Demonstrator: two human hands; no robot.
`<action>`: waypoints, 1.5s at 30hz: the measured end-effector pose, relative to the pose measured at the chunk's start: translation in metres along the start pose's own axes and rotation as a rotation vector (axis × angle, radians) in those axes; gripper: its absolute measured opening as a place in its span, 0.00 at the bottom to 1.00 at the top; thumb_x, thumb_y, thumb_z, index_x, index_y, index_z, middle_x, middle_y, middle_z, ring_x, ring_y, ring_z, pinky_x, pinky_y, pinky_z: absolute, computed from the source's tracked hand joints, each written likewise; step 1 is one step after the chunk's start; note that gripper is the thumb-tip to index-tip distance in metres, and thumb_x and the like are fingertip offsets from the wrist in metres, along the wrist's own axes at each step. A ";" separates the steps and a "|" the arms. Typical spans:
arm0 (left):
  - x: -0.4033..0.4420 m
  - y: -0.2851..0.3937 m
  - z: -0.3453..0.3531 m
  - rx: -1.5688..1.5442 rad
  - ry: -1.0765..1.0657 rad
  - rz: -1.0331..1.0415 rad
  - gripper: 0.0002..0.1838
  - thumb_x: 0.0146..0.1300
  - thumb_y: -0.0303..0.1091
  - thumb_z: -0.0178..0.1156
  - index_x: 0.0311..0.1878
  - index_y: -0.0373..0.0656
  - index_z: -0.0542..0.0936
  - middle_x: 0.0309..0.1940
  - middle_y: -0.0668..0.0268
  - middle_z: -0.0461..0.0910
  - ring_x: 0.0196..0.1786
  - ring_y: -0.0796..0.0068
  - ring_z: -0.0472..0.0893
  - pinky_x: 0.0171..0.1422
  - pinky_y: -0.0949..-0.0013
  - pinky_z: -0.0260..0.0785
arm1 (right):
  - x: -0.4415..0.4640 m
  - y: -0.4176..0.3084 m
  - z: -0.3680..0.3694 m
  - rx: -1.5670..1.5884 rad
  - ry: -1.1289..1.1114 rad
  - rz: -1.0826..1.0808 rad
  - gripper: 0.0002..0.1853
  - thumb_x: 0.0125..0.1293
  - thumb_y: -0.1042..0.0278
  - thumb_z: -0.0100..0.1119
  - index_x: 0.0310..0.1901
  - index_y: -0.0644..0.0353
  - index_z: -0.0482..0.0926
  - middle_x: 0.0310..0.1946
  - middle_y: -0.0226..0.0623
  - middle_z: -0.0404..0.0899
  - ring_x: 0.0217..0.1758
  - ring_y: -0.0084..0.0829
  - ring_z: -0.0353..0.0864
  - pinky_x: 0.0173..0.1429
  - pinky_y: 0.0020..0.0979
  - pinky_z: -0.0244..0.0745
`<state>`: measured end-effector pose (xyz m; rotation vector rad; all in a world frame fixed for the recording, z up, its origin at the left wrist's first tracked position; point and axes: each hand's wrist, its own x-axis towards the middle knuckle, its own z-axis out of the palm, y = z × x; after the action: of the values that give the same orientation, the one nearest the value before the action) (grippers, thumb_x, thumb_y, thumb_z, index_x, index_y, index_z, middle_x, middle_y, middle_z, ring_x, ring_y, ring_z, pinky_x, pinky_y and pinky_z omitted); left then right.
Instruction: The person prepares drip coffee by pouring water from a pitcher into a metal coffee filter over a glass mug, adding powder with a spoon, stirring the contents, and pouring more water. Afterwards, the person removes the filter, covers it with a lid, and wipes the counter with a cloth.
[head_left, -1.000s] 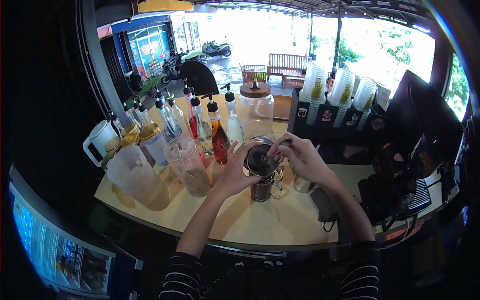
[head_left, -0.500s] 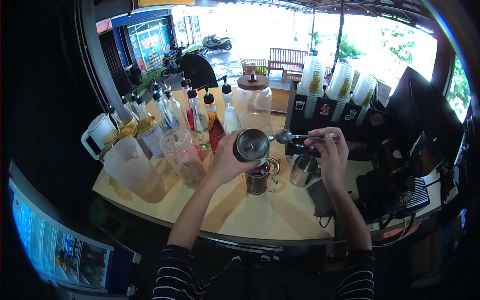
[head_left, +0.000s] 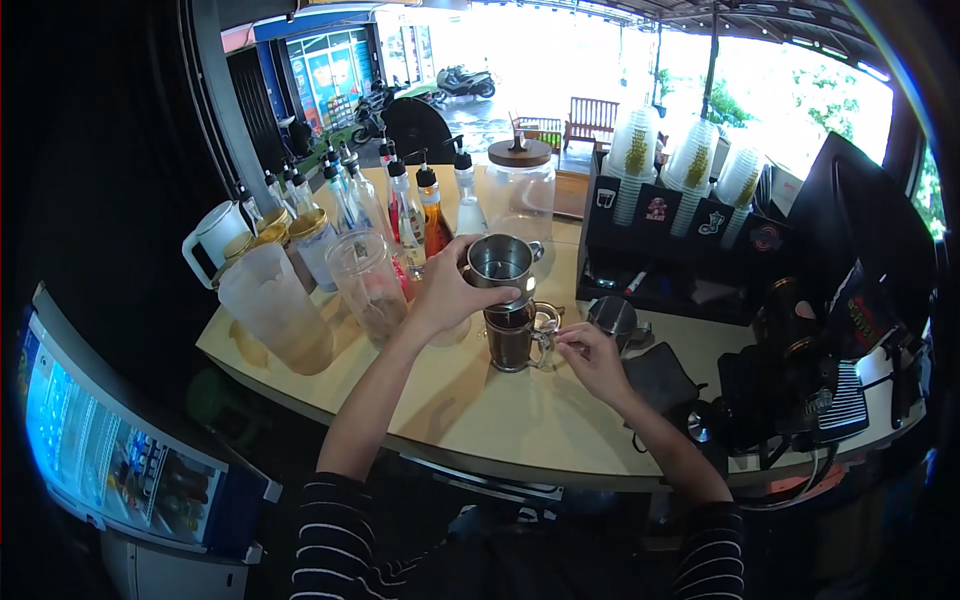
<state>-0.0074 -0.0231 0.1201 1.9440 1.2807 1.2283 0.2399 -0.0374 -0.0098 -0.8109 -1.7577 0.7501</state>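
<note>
My left hand grips a steel cup, its mouth facing up and something pale and shiny showing inside. Right below the cup stands a clear glass mug with dark contents, its top partly hidden by the cup. At the mug's handle is my right hand, fingers pinched together; whether they hold the handle or something small I cannot tell. A round metal piece lies just behind the mug. Another steel pitcher stands beyond my right hand.
Syrup pump bottles, a frosted jug, a clear canister and a wooden-lidded jar stand on the left and back. At right are a black cup rack, a dark cloth and dark equipment.
My right hand has come down and left to the mug's handle, and the spoon it held no longer shows in it. My left hand still holds the steel cup above the mug.
</note>
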 end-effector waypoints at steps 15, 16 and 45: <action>-0.008 -0.005 0.009 0.112 0.100 0.061 0.43 0.37 0.44 0.80 0.56 0.34 0.72 0.48 0.58 0.81 0.50 0.70 0.81 0.57 0.68 0.72 | -0.030 0.013 0.015 -0.250 -0.236 -0.029 0.07 0.59 0.78 0.58 0.39 0.68 0.77 0.51 0.51 0.70 0.51 0.45 0.78 0.53 0.37 0.74; -0.008 -0.007 0.009 0.063 0.105 0.045 0.43 0.37 0.43 0.80 0.56 0.34 0.72 0.48 0.58 0.80 0.50 0.70 0.80 0.57 0.67 0.72 | -0.030 0.013 0.016 -0.248 -0.238 -0.030 0.07 0.59 0.78 0.58 0.39 0.68 0.77 0.51 0.51 0.70 0.51 0.45 0.78 0.53 0.37 0.74; -0.023 -0.043 0.050 -0.254 0.125 0.108 0.42 0.42 0.38 0.79 0.60 0.37 0.67 0.53 0.60 0.75 0.57 0.69 0.76 0.64 0.66 0.68 | -0.035 0.016 0.019 -0.224 -0.190 -0.035 0.07 0.59 0.75 0.60 0.39 0.65 0.77 0.50 0.48 0.70 0.53 0.45 0.76 0.55 0.36 0.73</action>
<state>0.0139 -0.0217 0.0535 1.7957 1.0308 1.5082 0.2337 -0.0591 -0.0465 -0.8775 -2.0476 0.6306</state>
